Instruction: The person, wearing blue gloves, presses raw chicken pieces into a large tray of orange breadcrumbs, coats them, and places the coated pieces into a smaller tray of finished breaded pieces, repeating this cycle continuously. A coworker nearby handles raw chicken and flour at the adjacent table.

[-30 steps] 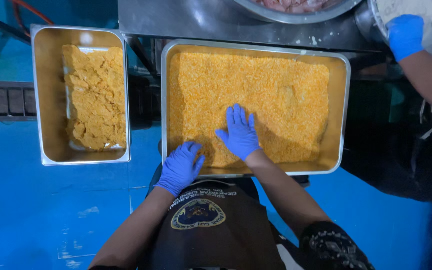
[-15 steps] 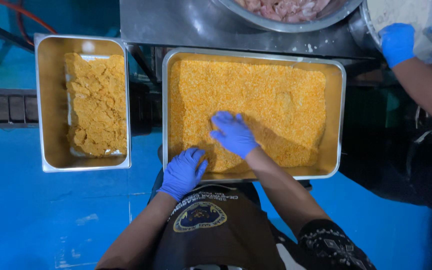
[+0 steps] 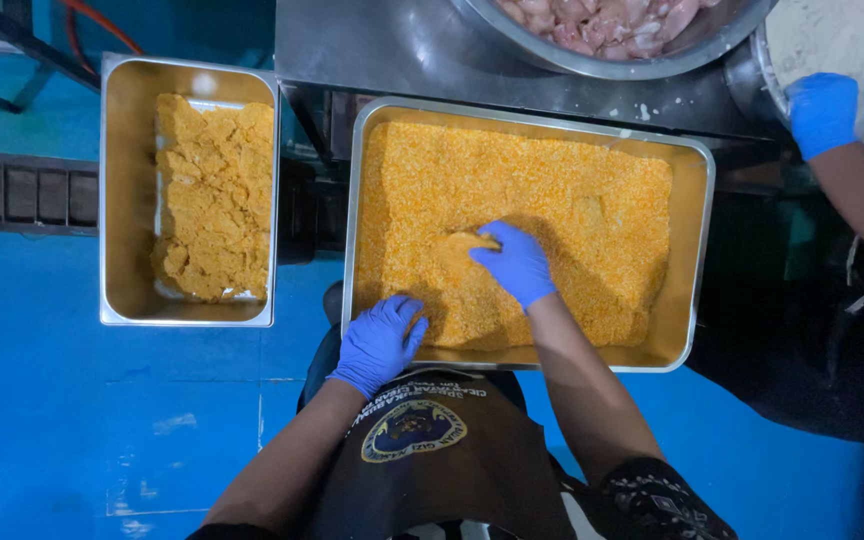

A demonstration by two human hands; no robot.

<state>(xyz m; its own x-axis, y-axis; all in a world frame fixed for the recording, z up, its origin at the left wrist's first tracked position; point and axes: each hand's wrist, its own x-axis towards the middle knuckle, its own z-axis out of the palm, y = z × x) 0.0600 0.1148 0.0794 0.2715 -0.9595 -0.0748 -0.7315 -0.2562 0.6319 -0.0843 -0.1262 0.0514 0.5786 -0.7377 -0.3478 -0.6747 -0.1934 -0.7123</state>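
Blue-gloved, my right hand [image 3: 517, 262] pinches a crumbed piece [image 3: 464, 250] at the crumb tray's [image 3: 697, 260] centre; my left hand [image 3: 380, 342], curled and holding nothing, rests on the rim at seven o'clock. Too light a pinch could let the piece slip and shed coating.

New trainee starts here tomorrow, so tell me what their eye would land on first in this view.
The big steel tray of bright orange crumbs at centre, with the right hand in a blue glove pressing a coated piece into it. The left hand rests at its near edge; a smaller tray of breaded pieces sits left.
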